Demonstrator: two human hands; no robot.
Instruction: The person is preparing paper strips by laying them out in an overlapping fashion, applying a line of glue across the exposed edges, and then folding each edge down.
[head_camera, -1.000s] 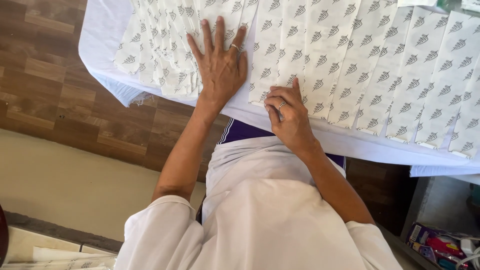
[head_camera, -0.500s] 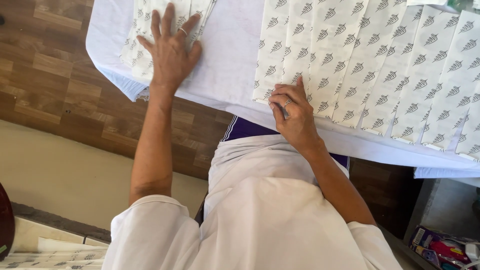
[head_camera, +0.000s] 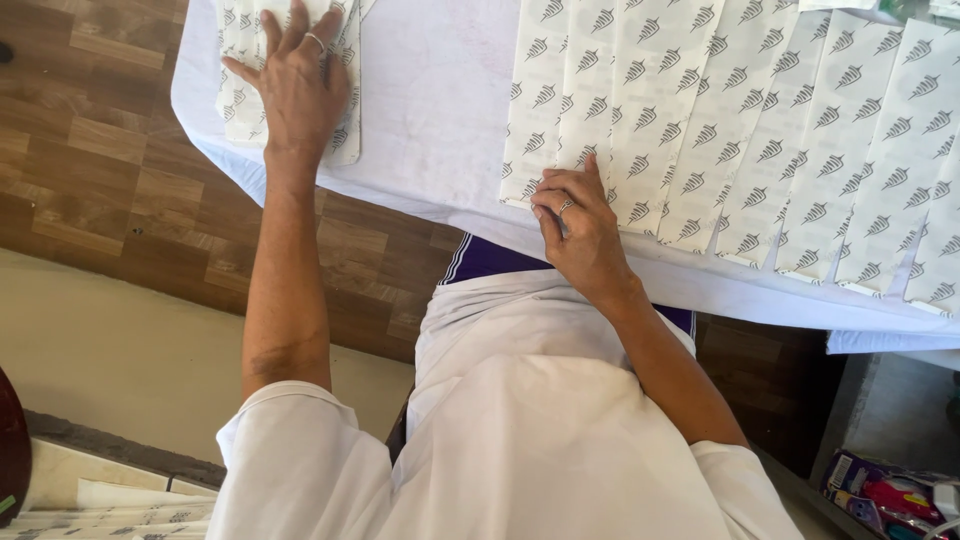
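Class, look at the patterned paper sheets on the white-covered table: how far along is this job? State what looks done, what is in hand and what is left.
Done: a small stack lies apart at the table's left end. In hand: the left hand presses flat on that stack, while the right hand fingers the near edge of the overlapping row. Left: that long row, which reaches to the right edge of the view.

On the cloth-covered table (head_camera: 440, 120), a small stack of printed paper sheets (head_camera: 240, 100) lies at the left end under the left hand (head_camera: 295, 85). Right of it, well apart, a row of overlapping printed sheets (head_camera: 760, 130) spreads across the table (the right hand (head_camera: 580, 225) rests on its near left corner).
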